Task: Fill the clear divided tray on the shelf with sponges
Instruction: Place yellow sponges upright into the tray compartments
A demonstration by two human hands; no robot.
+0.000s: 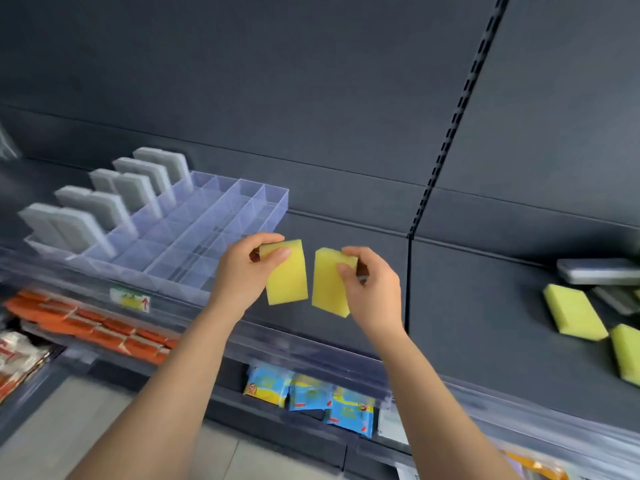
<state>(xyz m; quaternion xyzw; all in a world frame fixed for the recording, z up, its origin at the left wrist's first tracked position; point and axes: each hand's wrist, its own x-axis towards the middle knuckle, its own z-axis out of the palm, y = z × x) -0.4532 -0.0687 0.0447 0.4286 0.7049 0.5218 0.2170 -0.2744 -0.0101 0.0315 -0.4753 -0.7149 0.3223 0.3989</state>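
Yellow foam hangs from both of my hands. The left grip pinches one yellow sponge by its top end, thumb on the near face and fingers curled over the far edge. The right grip pinches a second yellow sponge in much the same way. I hold each by a short end so the long body hangs free below. That should let me lower it on edge into a narrow slot without my fingers fouling the dividers. With one in each hand I can fill two slots per trip, I judge.

The clear divided tray sits on the shelf to my left, its near right corner just beside my left grip. Its left rows hold grey sponges standing on edge and leaning back. The rows on the right, nearest my hands, show only bare plastic. These two belong there, so the job looks roughly half done.

Both forearms reach up and forward from the bottom of the view, wrists bent slightly inward. The two sponges hang side by side, near each other but apart, above the front of the shelf. Well off to my right more loose yellow sponges lie flat on the shelf as my supply. Some flat grey things lie behind them, and I cannot tell what they are.
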